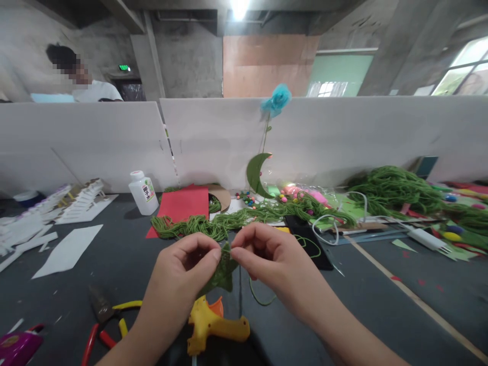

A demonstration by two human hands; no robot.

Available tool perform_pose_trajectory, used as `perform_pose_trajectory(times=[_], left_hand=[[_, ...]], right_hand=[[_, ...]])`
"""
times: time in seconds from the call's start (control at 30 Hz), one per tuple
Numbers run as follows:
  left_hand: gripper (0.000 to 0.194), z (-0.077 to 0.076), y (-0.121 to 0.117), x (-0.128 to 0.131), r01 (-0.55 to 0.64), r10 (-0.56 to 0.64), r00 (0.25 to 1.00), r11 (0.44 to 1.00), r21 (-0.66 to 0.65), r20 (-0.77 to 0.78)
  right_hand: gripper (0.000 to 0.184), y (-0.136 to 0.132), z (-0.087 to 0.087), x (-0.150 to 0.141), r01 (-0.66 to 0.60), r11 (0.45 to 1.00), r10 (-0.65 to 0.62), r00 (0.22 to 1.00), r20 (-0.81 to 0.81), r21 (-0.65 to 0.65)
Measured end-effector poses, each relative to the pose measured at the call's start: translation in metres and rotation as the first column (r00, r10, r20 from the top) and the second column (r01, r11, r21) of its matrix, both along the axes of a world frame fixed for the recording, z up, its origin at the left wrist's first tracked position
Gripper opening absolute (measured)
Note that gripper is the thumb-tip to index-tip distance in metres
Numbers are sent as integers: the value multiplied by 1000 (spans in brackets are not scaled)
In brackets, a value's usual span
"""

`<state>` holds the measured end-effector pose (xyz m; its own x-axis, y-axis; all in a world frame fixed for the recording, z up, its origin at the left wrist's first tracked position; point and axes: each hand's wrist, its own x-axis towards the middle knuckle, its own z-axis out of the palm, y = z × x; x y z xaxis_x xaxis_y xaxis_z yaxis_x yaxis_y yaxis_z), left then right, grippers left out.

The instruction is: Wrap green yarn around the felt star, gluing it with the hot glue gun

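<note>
My left hand [186, 274] is closed, thumb and index finger pinching the upper edge of a small green piece with pointed corners, like a star [224, 274]. My right hand [267, 254] is closed in a pinch just beside it, at what looks like a strand of green yarn [263, 304], which loops below that hand. The fingertips hide part of the star. Below the hands lies a yellow glue gun [219, 328] with an orange part. A black phone-like slab [322, 256] with a yarn loop on it lies beyond my right hand.
Green yarn [190, 226] stretches along the back, near red sheet [186, 201] and a white bottle [144, 193]. A green crescent [257, 175] with a blue flower [277, 100] leans upright. Pliers [104, 310] lie left; a white charger [429, 239] lies right. Someone stands behind the partition [305, 137].
</note>
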<state>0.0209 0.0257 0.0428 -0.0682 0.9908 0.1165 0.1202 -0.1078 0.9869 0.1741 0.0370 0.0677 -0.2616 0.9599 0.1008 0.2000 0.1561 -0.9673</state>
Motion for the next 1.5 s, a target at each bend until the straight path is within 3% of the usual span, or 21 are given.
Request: perform_pose_trajectory(times=[0.3, 0.43, 0.67, 0.77, 0.97, 1.1, 1.5], left_hand=[[9, -1, 3, -2, 43, -39, 994, 998, -42, 101], [7, 2, 0, 2, 55, -45, 986, 997, -54, 161], [10, 4, -3, 8, 74, -78, 969, 997, 26, 234], [9, 2, -1, 5, 149, -142, 949, 989, -1, 281], [8, 0, 2, 1, 341, -277, 863, 936, -82, 423], [9, 2, 2, 0, 431, -301, 787, 893, -132, 538], [6, -7, 3, -6, 605, -349, 645, 776, -176, 680]], right_hand=[[12, 1, 1, 5, 6, 965, -53, 983, 176, 260], [12, 3, 3, 10, -54, 980, 32, 993, 115, 192], [7, 8, -1, 12, -248, 963, 226, 956, -190, -104], [8, 9, -2, 12, -271, 959, 245, 942, -230, -87], [8, 5, -2, 11, -268, 963, 270, 955, -125, 37], [12, 3, -3, 10, -245, 960, 256, 964, -73, 135], [8, 4, -9, 7, -373, 925, 376, 867, -326, 75]])
